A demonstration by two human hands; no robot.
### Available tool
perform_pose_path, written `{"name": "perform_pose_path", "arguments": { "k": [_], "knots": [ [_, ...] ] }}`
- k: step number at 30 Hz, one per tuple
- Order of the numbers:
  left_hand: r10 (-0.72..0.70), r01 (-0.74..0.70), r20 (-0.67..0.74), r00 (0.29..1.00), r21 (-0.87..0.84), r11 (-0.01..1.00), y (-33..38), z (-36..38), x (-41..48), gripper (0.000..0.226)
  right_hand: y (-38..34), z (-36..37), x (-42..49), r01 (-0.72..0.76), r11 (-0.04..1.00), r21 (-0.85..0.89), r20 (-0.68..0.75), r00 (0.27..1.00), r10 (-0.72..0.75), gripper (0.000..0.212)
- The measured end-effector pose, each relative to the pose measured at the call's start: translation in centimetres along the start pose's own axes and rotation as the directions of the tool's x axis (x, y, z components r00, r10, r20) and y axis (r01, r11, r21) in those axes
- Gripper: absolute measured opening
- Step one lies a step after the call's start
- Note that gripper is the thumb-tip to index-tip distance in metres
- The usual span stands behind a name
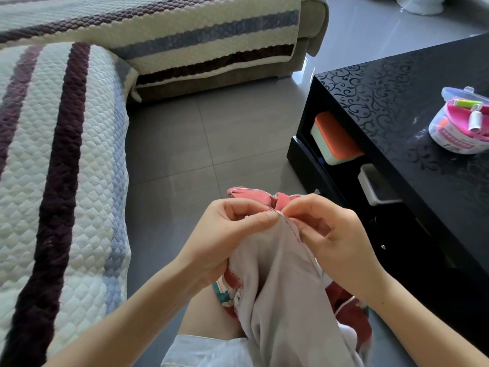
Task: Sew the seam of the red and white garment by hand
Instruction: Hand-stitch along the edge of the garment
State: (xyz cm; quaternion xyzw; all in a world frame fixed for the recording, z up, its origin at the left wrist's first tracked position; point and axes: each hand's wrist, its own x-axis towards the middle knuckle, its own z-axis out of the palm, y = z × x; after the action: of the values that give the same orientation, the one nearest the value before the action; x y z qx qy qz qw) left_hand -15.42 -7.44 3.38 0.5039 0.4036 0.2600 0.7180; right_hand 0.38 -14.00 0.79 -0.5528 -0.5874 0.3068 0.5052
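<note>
1. The garment point(277, 287) is not on the table point(391, 83). It hangs over the person's lap, between the sofa point(66, 154) and the table's near edge, lifted close to the eyes, probably so that small stitches can be seen.
2. The left hand point(232, 229) is curled, its thumb and forefinger pinching the cloth at the top of the seam point(292, 231). This likely draws the edge taut and holds the two layers together at the working point.
3. The right hand point(330, 234) is also curled, its fingertips pinching the seam right against the left thumb. I judge it is driving or pulling a needle, but the needle is too small to tell.
4. A line of stitches runs down the seam below the fingers, so the sewing appears to be partway along, working upward toward the red part.
5. The pale inner side faces up, which would hide the stitches when the garment is worn.
6. The sewing kit point(460, 125) stands open near the table's right edge, well apart from the hands but probably within reach for thread.
</note>
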Motion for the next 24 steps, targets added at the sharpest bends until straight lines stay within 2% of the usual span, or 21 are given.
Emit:
{"name": "perform_pose_path", "arguments": {
  "k": [3,6,9,12,15,18,21,24],
  "knots": [
    [-0.032,0.032,0.002,0.999,-0.047,0.998,0.2,0.0,0.1,0.007,-0.2,0.1,-0.1,-0.033,0.998,0.046,-0.027,0.999,0.034,0.017],
    [-0.025,0.027,0.028,0.999,-0.050,0.998,0.1,0.0,0.2,0.005,-0.7,0.2,-0.3,-0.061,0.992,0.113,0.019,0.998,0.059,0.017],
    [-0.007,0.008,0.061,0.998,-0.011,1.000,0.1,0.0,0.2,0.011,-0.5,0.5,-0.4,0.044,0.998,-0.040,0.009,0.999,-0.044,0.020],
    [-0.001,0.004,0.088,0.996,-0.038,0.999,0.2,-0.1,0.2,0.012,-0.7,0.9,-0.5,0.128,0.973,-0.194,-0.095,0.984,-0.148,0.016],
    [-0.010,0.018,0.122,0.992,-0.066,0.998,0.3,0.0,0.1,0.011,-1.1,1.2,-0.4,0.228,0.872,-0.434,-0.214,0.914,-0.346,0.011],
    [-0.062,0.073,0.109,0.992,-0.105,0.992,0.2,0.1,0.1,0.013,-1.2,1.3,0.0,0.350,0.713,-0.608,-0.149,0.831,-0.536,0.009],
    [-0.114,0.117,0.048,0.992,-0.073,0.990,-0.2,0.4,0.2,0.025,-1.2,1.3,0.0,0.472,0.610,-0.637,-0.049,0.764,-0.643,0.023],
    [-0.101,0.101,0.014,0.995,-0.017,0.995,-0.5,0.7,0.0,0.033,-1.8,1.2,0.0,0.540,0.620,-0.570,-0.014,0.747,-0.664,0.030]
  ]
}}
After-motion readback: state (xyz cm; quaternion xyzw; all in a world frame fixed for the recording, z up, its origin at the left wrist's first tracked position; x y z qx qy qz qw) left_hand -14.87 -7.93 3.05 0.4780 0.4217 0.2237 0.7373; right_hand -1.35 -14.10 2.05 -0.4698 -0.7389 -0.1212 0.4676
